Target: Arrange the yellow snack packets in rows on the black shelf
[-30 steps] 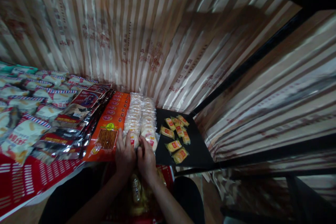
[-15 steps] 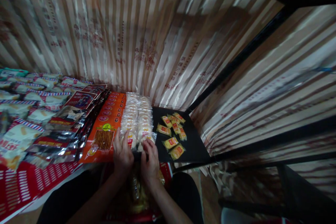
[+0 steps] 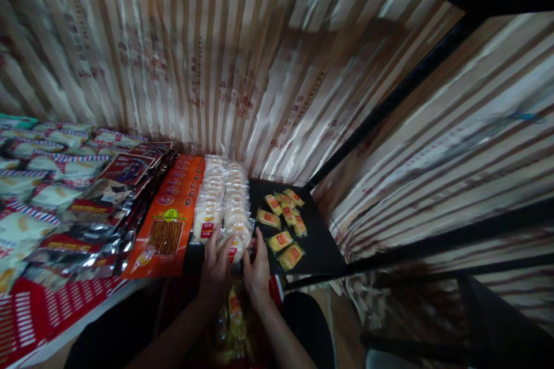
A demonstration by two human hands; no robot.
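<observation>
Two rows of clear-wrapped pale round cracker packs (image 3: 220, 196) with red labels lie on a black shelf (image 3: 322, 248). At the near end of the right row, both my hands close on one cracker pack (image 3: 234, 249). My left hand (image 3: 217, 270) curls its fingers round the pack's left side. My right hand (image 3: 258, 265) presses its fingers against the right side. A bag of yellow snacks (image 3: 234, 320) sits below my wrists, in front of the shelf edge.
Small yellow packets (image 3: 283, 222) lie loose to the right of the rows. Orange packets (image 3: 167, 216) lie to the left, then silver-and-red bags (image 3: 101, 202) and white striped bags (image 3: 26, 196). A striped foil backing (image 3: 242, 57) rises behind. A red edge strip (image 3: 34, 311) runs at the lower left.
Both hands came off the fronts of the two rows and closed together on one pack at the near end of the right row. The left row's front pack is now uncovered.
</observation>
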